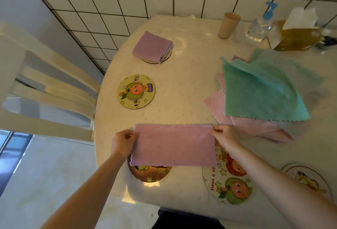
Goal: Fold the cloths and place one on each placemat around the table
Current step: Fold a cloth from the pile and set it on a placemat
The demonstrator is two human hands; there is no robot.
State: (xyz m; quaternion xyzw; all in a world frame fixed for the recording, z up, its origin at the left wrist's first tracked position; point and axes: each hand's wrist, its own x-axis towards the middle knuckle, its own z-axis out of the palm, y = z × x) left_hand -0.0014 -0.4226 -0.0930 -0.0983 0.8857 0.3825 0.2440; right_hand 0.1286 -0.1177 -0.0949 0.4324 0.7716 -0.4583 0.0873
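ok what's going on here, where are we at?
A person is folding cloths at the table. The left hand and right hand pinch the ends of a purple cloth, already folded to a strip. One folded purple cloth sits on a far placemat; the nearer placemat is bare. A green cloth tops the unfolded pile.

Dim, warm light; glare on the table [182, 75] — edges bowed, far items perhaps soft.

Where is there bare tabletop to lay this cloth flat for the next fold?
Bare tabletop lies between the yellow placemat, the cloth pile and the held purple cloth. The far right corner is crowded: cup, bottle, tissue box.
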